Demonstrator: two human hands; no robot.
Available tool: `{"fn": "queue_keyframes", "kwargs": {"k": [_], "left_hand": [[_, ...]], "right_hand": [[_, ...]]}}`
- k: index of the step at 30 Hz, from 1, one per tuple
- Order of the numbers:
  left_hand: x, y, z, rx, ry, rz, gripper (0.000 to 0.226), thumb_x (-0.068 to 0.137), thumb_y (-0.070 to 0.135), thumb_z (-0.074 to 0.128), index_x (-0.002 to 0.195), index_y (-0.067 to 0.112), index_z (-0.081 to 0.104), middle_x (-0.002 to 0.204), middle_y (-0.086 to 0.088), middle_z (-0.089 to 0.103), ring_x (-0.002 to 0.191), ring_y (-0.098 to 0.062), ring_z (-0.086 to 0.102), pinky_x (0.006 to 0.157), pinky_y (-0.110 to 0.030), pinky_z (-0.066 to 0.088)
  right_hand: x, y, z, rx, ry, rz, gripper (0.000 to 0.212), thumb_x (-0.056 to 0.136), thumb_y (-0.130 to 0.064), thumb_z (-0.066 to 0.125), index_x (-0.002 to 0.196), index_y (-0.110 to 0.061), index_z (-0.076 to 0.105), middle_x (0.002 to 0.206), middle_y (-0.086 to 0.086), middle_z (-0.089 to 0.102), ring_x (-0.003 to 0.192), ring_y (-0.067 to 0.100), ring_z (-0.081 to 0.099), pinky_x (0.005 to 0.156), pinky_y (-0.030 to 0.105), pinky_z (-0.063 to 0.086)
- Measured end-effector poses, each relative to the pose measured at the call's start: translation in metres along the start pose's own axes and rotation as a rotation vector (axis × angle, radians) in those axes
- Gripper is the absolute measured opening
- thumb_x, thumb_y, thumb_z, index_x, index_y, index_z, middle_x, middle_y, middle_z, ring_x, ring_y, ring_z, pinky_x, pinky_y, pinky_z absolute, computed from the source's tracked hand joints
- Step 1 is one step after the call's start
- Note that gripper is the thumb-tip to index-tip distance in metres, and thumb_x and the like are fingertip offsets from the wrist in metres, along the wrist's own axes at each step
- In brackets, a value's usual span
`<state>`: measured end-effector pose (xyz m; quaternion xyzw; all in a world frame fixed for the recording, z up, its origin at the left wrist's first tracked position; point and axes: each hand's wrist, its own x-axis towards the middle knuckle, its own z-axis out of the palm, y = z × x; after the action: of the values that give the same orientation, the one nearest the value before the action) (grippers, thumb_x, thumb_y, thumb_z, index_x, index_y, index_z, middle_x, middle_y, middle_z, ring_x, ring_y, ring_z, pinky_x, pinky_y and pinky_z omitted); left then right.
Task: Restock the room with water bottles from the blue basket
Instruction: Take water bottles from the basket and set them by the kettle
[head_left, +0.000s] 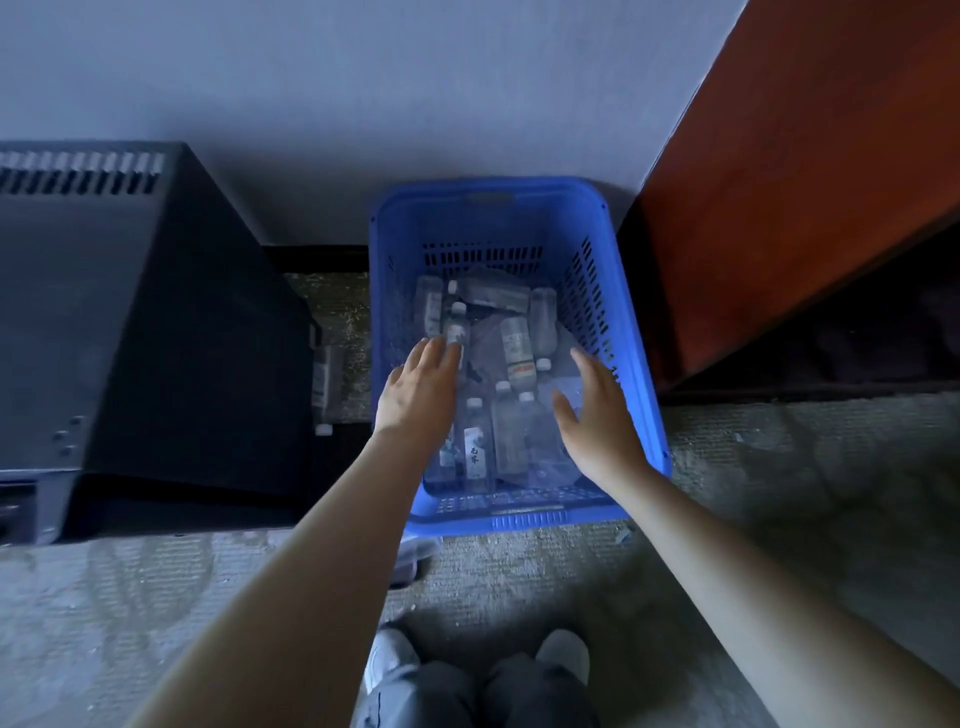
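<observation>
A blue plastic basket (631, 332) with slotted walls stands on the carpet against the wall. Several clear water bottles (517, 348) with white caps lie jumbled inside it, some under clear plastic wrap. My left hand (418, 392) reaches into the basket's left side, fingers spread, fingertips touching a small bottle (457, 325). My right hand (597, 415) hovers over the right side, fingers apart and holding nothing, above the wrap.
A black box-like appliance (130, 338) with vent slots stands left of the basket. One bottle (326, 387) lies on the floor between them. A reddish-brown wooden cabinet (789, 182) rises at the right. My knees and shoes (483, 670) are below on patterned carpet.
</observation>
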<state>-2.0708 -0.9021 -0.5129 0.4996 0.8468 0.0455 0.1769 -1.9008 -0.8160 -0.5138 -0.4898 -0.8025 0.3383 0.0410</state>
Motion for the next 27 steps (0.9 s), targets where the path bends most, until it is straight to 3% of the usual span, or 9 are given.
{"fn": "queue_keyframes", "kwargs": {"k": [9,14,19,23,27], "left_hand": [[0.06,-0.013,0.135,0.018,-0.066,-0.022,0.064,0.097,0.007,0.043,0.151,0.018,0.01,0.16,-0.002,0.01,0.148,-0.019,0.008,0.113,-0.038,0.026],[0.086,-0.019,0.19,0.003,-0.062,-0.013,0.059,0.096,0.008,0.043,0.148,0.015,0.015,0.157,-0.003,0.016,0.146,-0.02,0.014,0.109,-0.036,0.03],[0.108,-0.029,0.225,-0.027,-0.079,-0.041,0.053,0.099,0.015,0.038,0.148,0.014,0.017,0.157,-0.005,0.018,0.144,-0.021,0.017,0.108,-0.037,0.03],[0.11,-0.033,0.251,-0.106,-0.065,-0.128,0.051,0.098,0.015,0.04,0.147,0.013,0.022,0.151,-0.007,0.028,0.138,-0.024,0.028,0.103,-0.037,0.034],[0.1,-0.03,0.277,-0.154,-0.114,-0.194,0.054,0.098,0.019,0.042,0.147,0.015,0.02,0.151,-0.008,0.028,0.139,-0.026,0.027,0.105,-0.037,0.032]], "right_hand": [[0.06,0.076,0.105,0.092,-0.009,0.004,0.055,0.097,-0.022,0.046,0.147,-0.011,0.026,0.154,0.004,0.03,0.142,0.018,0.027,0.114,0.029,0.021],[0.091,0.101,0.144,0.091,-0.01,-0.019,0.055,0.097,-0.019,0.047,0.146,-0.006,0.026,0.151,0.01,0.032,0.14,0.023,0.03,0.111,0.028,0.024],[0.123,0.118,0.176,0.059,-0.063,-0.005,0.056,0.095,-0.021,0.049,0.145,-0.009,0.028,0.148,0.014,0.035,0.135,0.029,0.035,0.11,0.04,0.032],[0.142,0.129,0.197,0.004,-0.098,0.083,0.057,0.094,-0.025,0.049,0.145,-0.013,0.028,0.146,0.015,0.036,0.131,0.034,0.039,0.107,0.043,0.035],[0.144,0.138,0.213,-0.067,-0.181,0.176,0.049,0.095,-0.028,0.046,0.14,-0.011,0.034,0.137,0.022,0.043,0.124,0.04,0.044,0.102,0.044,0.039]]}}
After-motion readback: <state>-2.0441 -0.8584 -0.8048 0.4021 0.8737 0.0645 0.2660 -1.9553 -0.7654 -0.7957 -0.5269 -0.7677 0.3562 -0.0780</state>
